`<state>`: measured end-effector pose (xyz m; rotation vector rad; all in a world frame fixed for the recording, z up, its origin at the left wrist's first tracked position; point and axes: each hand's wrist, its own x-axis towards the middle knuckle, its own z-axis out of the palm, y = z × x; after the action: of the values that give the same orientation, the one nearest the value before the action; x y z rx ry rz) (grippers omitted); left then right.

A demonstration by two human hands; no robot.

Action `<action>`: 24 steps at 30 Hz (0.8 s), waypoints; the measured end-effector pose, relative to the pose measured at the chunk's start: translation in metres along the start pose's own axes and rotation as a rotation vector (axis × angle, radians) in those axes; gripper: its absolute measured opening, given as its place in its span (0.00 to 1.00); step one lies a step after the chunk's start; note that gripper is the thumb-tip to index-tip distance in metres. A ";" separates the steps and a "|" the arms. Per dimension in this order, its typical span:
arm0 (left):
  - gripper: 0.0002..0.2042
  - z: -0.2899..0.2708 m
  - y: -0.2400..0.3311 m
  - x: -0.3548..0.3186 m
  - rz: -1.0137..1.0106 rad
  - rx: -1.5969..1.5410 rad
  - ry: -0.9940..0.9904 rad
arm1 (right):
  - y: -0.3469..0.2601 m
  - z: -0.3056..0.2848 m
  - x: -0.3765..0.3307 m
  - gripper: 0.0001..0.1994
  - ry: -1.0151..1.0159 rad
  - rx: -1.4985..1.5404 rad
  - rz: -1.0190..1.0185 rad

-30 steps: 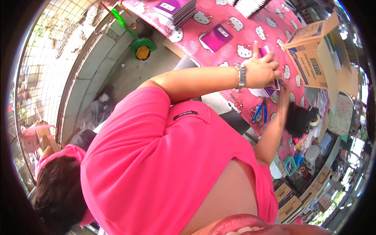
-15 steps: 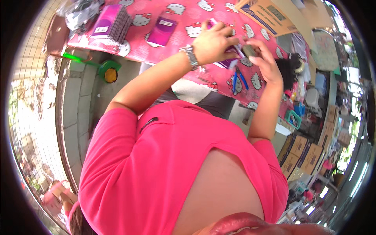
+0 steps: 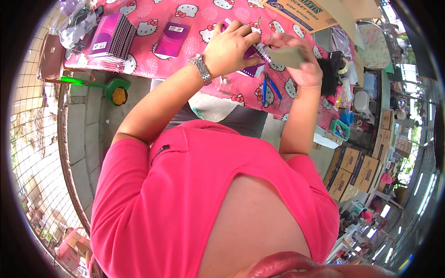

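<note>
So my left hand (image 3: pixel 229 48) is flat, fingers pressed down on a purple notebook (image 3: pixel 248 69) on the pink cartoon-cat tablecloth (image 3: pixel 194 44), pinning it so it can't slide. My right hand (image 3: pixel 301 62) is pinched shut around a small grey-green block (image 3: pixel 287 55), looks like a sponge or eraser thing, held up just to the right of the left hand and a bit above the notebook's spiral edge.

Tip as I see it: keep the left palm's weight on the cover and bring the block down close to those holding fingers, not way out at the free end, or the book will probably pivot.

Blue-handled pliers (image 3: pixel 270 89) lie just below my right hand, toward me. Off to the far left of my left hand there's a stack of purple notebooks (image 3: pixel 111 39) and a single one (image 3: pixel 171 38) beside it. A cardboard box (image 3: pixel 306 14) sits just beyond both hands.
</note>
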<state>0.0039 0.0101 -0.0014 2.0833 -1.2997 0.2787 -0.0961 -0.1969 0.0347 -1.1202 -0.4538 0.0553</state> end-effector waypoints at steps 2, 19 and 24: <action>0.23 -0.005 -0.002 0.003 -0.017 -0.012 -0.018 | -0.008 -0.008 0.009 0.24 0.079 -0.431 0.265; 0.18 -0.015 -0.054 0.012 -0.036 -0.372 0.003 | 0.015 -0.013 0.049 0.24 -0.101 -0.120 0.036; 0.15 -0.019 -0.053 0.011 -0.106 -0.392 0.061 | 0.032 -0.049 0.031 0.28 0.665 -0.593 0.317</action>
<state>0.0574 0.0290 -0.0037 1.7872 -1.1015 0.0349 -0.0436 -0.2166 -0.0013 -1.6942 0.3330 -0.1838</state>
